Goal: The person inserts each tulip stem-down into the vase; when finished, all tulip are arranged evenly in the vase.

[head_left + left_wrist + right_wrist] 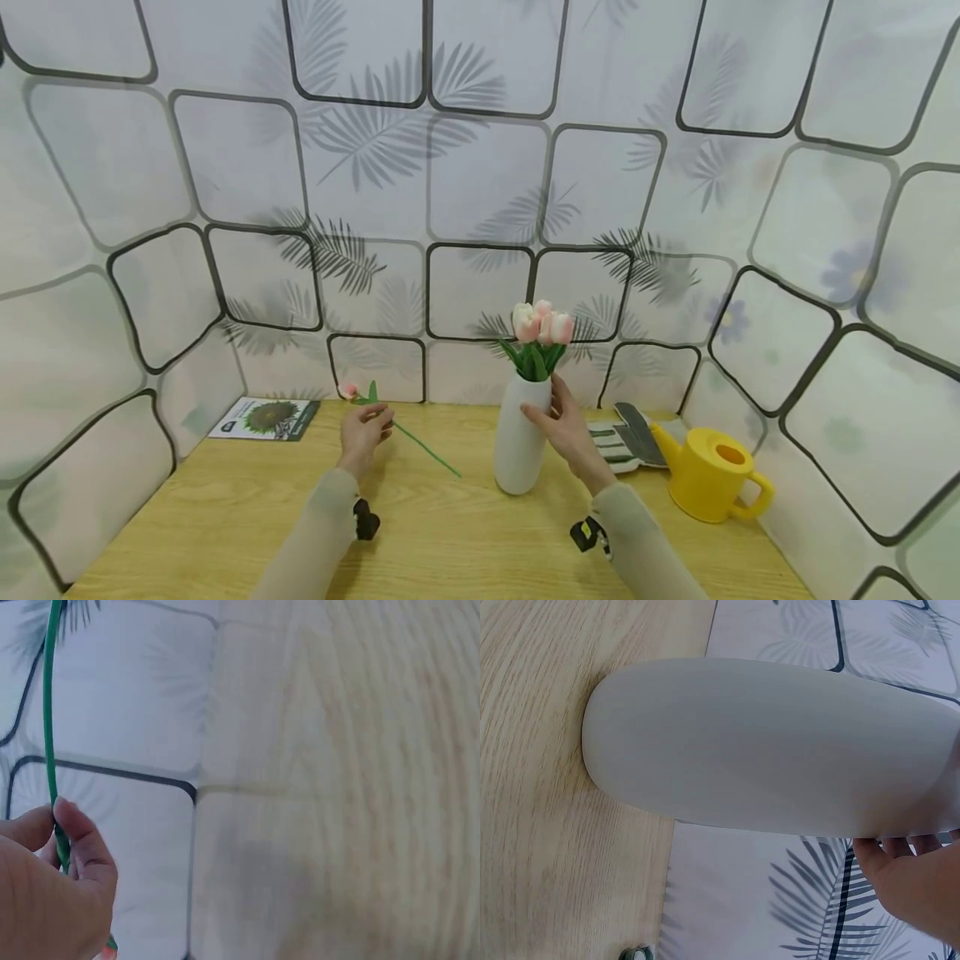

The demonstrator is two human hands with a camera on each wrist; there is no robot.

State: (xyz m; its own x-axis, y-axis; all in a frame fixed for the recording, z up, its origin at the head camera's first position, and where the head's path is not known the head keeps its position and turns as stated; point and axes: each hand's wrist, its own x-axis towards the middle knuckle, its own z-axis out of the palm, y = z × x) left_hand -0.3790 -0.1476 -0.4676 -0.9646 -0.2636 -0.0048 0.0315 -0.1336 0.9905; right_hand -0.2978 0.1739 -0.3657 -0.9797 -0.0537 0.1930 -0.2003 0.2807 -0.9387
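Between the thumb and fingers of my left hand [363,435] is the green stem of a single artificial-looking tulip [425,450]. Its pink bloom points to the back left and the stem's bare end to the front right; the left wrist view shows the pinch on the stem [49,712] up close. A white vase [519,442] stands on the table, holding several pink-white tulips [542,327] with green leaves. My right hand [567,427] grips the vase's upper right side. In the right wrist view, fingertips [870,849] touch the vase wall; the thumb is out of sight there.
Right of the vase lie a striped glove [611,448] and a dark grey tool blade [640,433]. A yellow watering can [708,479] stands beside them. At the back left is a sunflower-picture packet [262,418]. Patterned walls [480,292] enclose the wooden table [457,550].
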